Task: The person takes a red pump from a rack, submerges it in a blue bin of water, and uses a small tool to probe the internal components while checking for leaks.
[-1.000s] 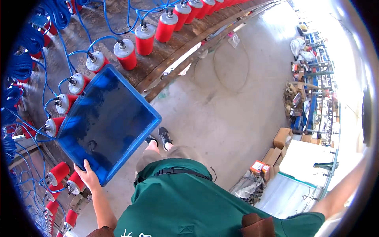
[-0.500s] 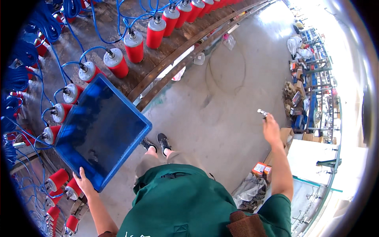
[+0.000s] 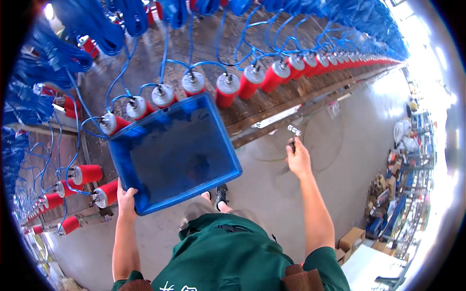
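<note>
Head view: blue rect. plastic tub (image 3: pixel 189 191) at edge of brown wooden bench (image 3: pixel 262 109), beside red grey-capped cylinders (image 3: pixel 227 92).
I see L hand (image 3: pixel 127 200) clamped on tub's near-left corner; R hand (image 3: pixel 298 158), well apart, grips small silvery metal-headed tool (image 3: pixel 294 130), R of tub.

Left hand (image 3: pixel 127 200), lower left: most fingers hidden behind the blue tub (image 3: pixel 191 192). Right hand (image 3: pixel 299 159), right of centre: grip covers much of a small silver-headed tool (image 3: pixel 294 130) (kind too small to tell). Red cylinders (image 3: pixel 248 88): far end of row, upper right, too small to count. Blue coils (image 3: pixel 104 31): cut by upper edge. Shoes (image 3: pixel 222 194): partly behind tub.
</note>
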A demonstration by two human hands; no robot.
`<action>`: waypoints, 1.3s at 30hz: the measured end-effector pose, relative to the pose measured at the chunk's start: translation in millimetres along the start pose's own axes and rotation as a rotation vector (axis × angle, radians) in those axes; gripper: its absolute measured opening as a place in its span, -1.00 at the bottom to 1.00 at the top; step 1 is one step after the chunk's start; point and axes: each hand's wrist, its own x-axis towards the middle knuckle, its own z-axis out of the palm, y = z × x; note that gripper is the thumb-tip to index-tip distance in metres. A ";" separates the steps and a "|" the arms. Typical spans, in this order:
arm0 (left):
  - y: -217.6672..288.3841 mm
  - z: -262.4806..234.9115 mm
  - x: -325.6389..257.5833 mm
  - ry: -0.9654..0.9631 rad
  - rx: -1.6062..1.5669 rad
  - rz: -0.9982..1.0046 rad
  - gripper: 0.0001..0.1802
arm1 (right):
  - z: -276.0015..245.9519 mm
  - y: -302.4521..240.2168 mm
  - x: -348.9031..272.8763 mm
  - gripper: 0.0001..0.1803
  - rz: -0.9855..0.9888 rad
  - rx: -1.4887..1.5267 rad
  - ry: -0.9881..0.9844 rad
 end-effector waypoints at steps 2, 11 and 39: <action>-7.3 -7.4 3.8 -0.031 -0.014 0.039 -0.03 | 22.5 -38.3 4.8 -0.73 0.023 0.125 -0.078; -10.9 -7.8 6.0 -0.009 -0.049 0.040 -0.05 | 96.5 -154.6 -20.7 -0.39 -0.173 0.196 -0.174; -43.8 140.1 -42.5 -0.060 -0.149 0.017 -0.01 | 12.4 -41.9 14.3 -0.45 0.068 0.085 -0.128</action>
